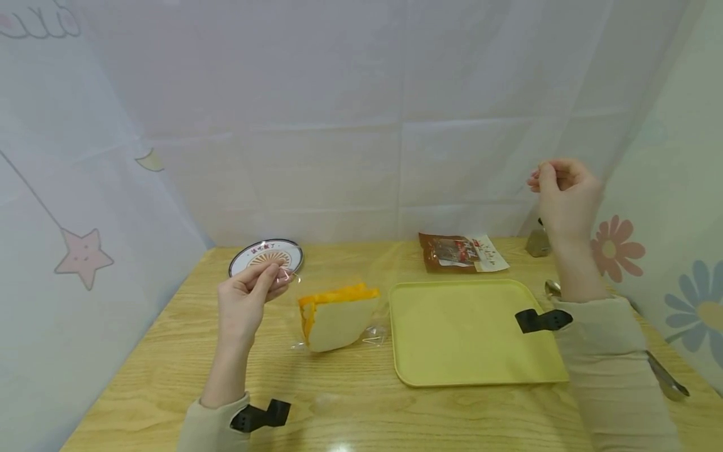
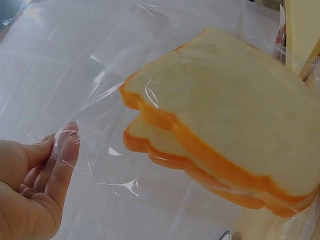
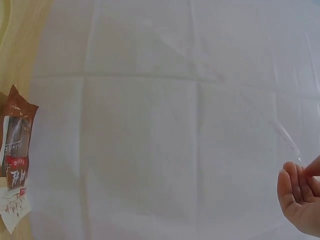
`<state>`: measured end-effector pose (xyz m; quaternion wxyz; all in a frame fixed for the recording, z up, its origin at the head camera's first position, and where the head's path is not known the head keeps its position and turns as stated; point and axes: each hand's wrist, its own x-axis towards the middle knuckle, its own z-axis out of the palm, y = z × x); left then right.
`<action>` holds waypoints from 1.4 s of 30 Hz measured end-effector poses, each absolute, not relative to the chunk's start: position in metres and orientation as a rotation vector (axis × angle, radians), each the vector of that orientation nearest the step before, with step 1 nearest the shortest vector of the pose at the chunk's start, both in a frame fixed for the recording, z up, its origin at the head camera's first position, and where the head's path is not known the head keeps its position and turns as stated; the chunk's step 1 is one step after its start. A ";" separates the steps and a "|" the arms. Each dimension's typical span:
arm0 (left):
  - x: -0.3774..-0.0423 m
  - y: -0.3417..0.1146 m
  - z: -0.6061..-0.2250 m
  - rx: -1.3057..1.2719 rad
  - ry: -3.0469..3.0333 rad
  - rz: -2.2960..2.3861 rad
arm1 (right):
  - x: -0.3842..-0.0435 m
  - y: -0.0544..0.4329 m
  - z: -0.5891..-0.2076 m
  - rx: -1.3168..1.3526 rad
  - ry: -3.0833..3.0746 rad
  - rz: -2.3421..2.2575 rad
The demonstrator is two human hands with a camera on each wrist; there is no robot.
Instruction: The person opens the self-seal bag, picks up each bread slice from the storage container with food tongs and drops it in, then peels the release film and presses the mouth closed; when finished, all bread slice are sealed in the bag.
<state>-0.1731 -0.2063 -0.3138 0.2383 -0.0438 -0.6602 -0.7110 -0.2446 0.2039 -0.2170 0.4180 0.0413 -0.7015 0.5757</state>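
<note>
Two bread slices with orange crusts [image 1: 341, 323] stand tilted just above or on the table, inside clear plastic film [image 2: 107, 150]. My left hand [image 1: 248, 298] pinches an edge of that film between thumb and fingers, to the left of the bread. In the left wrist view, the film stretches from the fingertips over the slices. Raised high at the right, my right hand [image 1: 567, 191] pinches thumb against fingers. A thin clear strip of film [image 3: 286, 139] leads away from its fingertips in the right wrist view. How far the film reaches between the hands is hard to see.
A yellow tray [image 1: 474, 339] lies right of the bread. Behind it is a brown food packet [image 1: 452, 253]. A white plate with a dark rim [image 1: 271, 251] sits at the back left. Metal utensils [image 1: 669, 380] and a small greyish object [image 1: 538, 243] are at the right.
</note>
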 end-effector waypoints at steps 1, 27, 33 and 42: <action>-0.173 -0.207 -0.314 -0.118 -1.812 -1.941 | -0.240 0.203 -0.217 0.121 -1.817 1.426; -0.172 -0.208 -0.313 -0.149 -1.826 -1.931 | -0.100 0.050 -0.362 1.718 -2.857 1.084; -0.172 -0.208 -0.311 -0.145 -1.820 -1.939 | -0.107 0.021 -0.376 1.747 -2.860 1.052; -0.171 -0.208 -0.311 -0.139 -1.834 -1.945 | -0.115 0.005 -0.376 1.859 -2.713 0.656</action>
